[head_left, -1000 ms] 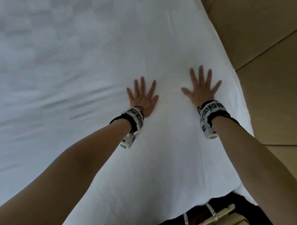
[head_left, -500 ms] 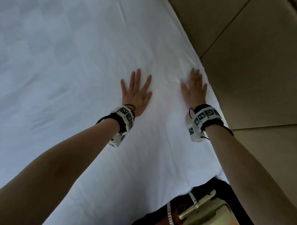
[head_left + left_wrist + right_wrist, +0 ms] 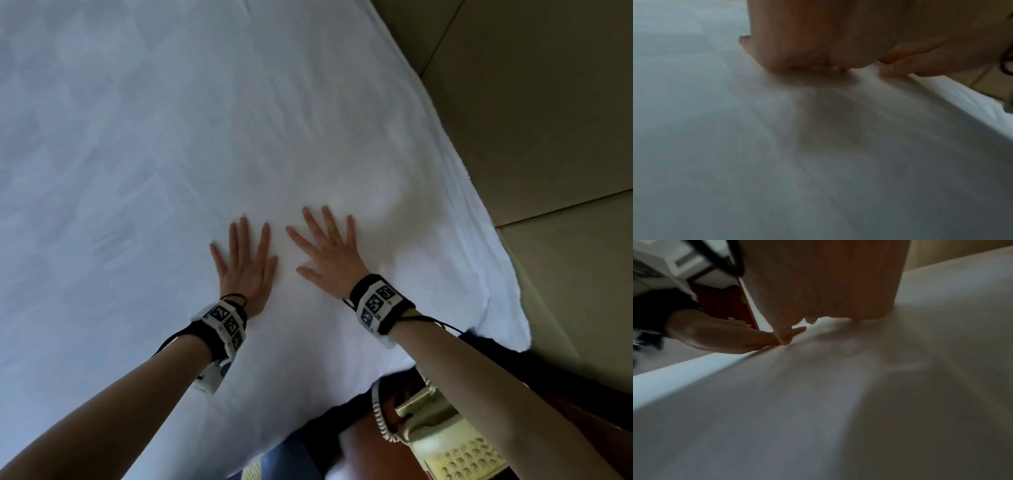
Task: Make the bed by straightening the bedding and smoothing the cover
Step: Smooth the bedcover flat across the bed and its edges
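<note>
A white bed cover (image 3: 171, 154) with a faint checked weave fills most of the head view. My left hand (image 3: 245, 263) lies flat on it, palm down, fingers straight and slightly spread. Just to its right, my right hand (image 3: 329, 253) presses flat on the cover too, fingers fanned out. Both hands rest near the bed's near right corner (image 3: 507, 329). In the left wrist view the left palm (image 3: 807, 48) presses the cover (image 3: 777, 162), with the right hand (image 3: 920, 63) beside it. In the right wrist view the right palm (image 3: 828, 288) sits on the cover (image 3: 818, 418).
A beige tiled floor (image 3: 548, 120) runs along the bed's right side. Below the bed's near edge stands a reddish wooden bedside table (image 3: 363, 445) with a cream corded telephone (image 3: 455, 445) on it.
Both hands have slid closer together and back towards the bed's near corner. The right hand's fingers have fanned out. The view has swung, bringing the bedside table and telephone further into sight.
</note>
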`<state>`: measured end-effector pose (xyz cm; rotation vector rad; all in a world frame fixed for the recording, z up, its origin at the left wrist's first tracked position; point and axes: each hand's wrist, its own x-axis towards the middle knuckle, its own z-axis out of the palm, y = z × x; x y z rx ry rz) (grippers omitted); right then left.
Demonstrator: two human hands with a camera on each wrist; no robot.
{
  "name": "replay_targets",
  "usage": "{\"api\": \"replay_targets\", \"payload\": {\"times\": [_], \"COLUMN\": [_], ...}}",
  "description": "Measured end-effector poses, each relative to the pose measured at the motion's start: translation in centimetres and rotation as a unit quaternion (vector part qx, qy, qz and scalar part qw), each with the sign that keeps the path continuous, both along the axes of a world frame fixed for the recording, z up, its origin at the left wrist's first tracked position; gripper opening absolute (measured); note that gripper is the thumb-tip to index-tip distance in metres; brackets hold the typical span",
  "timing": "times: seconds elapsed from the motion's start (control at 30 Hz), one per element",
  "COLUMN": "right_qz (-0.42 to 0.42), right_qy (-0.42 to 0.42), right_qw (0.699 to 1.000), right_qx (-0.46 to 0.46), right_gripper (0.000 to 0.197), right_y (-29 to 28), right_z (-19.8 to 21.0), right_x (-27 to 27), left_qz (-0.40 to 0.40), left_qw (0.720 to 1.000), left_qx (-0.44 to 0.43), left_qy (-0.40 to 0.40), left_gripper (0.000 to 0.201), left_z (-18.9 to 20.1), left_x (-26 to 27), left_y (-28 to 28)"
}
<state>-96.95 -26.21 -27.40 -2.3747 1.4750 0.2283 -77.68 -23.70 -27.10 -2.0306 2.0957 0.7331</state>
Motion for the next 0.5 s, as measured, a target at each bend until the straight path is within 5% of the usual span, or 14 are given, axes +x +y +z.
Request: {"api": "replay_targets", "payload": {"times": [0.23, 0.4, 0.5], "right_qz": [-0.143, -0.287, -0.331], "right_qy": [0.080, -0.088, -0.124], "right_qw": [0.986, 0.952, 0.935], "right_qx": [0.025, 0.058, -0.030], "right_gripper": [0.078, 0.080, 0.077], "right_y": [-2.2, -2.4, -1.9], "right_z": [-2.7, -3.6, -3.9], "right_x": [-12.4, -20.1, -21.3], "left_qz": [-0.135, -0.230, -0.279], "left_qw": [0.991, 0.973, 0.959], "left_qx": [0.003, -0.020, -0.023], "left_qy": [-0.018, -0.024, -0.037], "left_gripper": [0.060, 0.059, 0.059], "left_z": [-2.8, -3.4, -3.3], "left_x": [-7.8, -14.0, -16.3], "left_y": [0.3, -1.1, -1.4]}}
